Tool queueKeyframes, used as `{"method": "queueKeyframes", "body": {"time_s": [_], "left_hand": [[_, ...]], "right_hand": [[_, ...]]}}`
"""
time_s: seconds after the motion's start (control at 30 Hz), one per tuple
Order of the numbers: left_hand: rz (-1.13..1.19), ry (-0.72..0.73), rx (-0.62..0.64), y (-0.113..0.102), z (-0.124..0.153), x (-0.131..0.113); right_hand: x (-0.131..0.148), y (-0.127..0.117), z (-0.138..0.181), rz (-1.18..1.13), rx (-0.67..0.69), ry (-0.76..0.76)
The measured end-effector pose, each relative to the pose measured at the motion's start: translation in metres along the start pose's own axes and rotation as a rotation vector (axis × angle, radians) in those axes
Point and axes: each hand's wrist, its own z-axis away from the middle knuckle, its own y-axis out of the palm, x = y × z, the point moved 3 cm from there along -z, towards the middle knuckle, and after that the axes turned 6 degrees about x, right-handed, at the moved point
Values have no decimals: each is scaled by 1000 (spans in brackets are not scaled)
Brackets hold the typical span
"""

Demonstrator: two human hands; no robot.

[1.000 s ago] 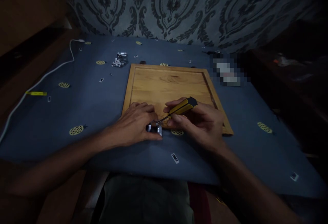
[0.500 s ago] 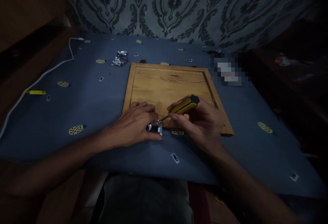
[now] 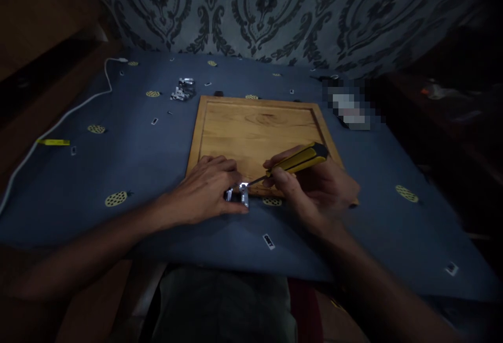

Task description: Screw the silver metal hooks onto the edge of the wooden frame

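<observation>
My left hand (image 3: 206, 188) is closed over a small shiny metal part (image 3: 240, 195) and pins it at the near edge of a wooden board (image 3: 255, 128). In my right hand (image 3: 314, 188) I grip a yellow and black screwdriver (image 3: 298, 158). Its thin shaft slants down to the left, and the tip meets the metal part. Both hands rest low on the blue cloth (image 3: 137, 159) that covers the table.
A pile of small metal parts (image 3: 183, 89) lies at the back left. A white cable (image 3: 66, 115) runs along the left side beside a yellow strip (image 3: 54, 142). Small tags and round dotted patches are scattered over the cloth. A patterned wall stands behind, and a blurred object (image 3: 349, 110) sits right of the board.
My right hand has shifted to the right and the screwdriver handle has swung out and lies flatter. The left hand and the metal part have stayed put.
</observation>
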Motion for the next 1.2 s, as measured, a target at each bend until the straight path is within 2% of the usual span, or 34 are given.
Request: {"method": "queueKeyframes", "body": {"time_s": [0.63, 0.8, 0.93, 1.2], "left_hand": [[-1, -26, 31, 0, 0, -1], [-7, -17, 26, 0, -1, 0], [1, -21, 30, 0, -1, 0], [21, -38, 49, 0, -1, -1]], "right_hand": [[-5, 5, -6, 5, 55, -49], [-2, 4, -9, -103, 120, 64], [4, 3, -11, -179, 183, 66], [2, -1, -14, -56, 187, 0]]}}
